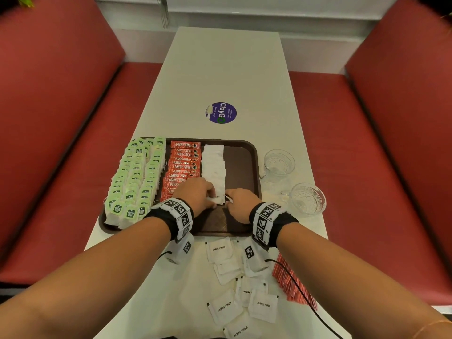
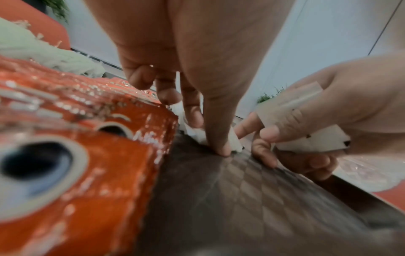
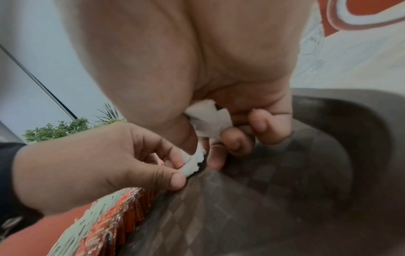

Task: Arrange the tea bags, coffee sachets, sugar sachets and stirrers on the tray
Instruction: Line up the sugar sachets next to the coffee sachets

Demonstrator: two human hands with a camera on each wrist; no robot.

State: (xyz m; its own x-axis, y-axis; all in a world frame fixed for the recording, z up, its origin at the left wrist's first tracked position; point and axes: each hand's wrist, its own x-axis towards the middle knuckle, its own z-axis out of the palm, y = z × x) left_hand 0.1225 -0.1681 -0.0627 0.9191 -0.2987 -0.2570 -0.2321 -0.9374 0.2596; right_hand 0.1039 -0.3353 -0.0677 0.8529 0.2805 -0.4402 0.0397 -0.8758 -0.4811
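A brown tray (image 1: 244,152) carries columns of green tea bags (image 1: 137,177), a column of red coffee sachets (image 1: 183,165) and a row of white sugar sachets (image 1: 213,165). Both hands meet at the near end of the sugar row. My left hand (image 1: 208,199) pinches the nearest sugar sachet (image 3: 191,163) down at the tray floor, between thumb and fingers. My right hand (image 1: 230,200) grips a small stack of sugar sachets (image 2: 311,138) in its curled fingers, right beside the left. Several loose sugar sachets (image 1: 230,304) lie on the table in front of the tray. Red stirrers (image 1: 293,282) are piled at the near right.
Two glass cups (image 1: 278,163) (image 1: 307,199) stand on the white table (image 1: 225,69) just right of the tray. A round purple sticker (image 1: 220,113) lies beyond it. Red bench seats (image 1: 61,143) flank the table. The tray's right third shows bare brown floor.
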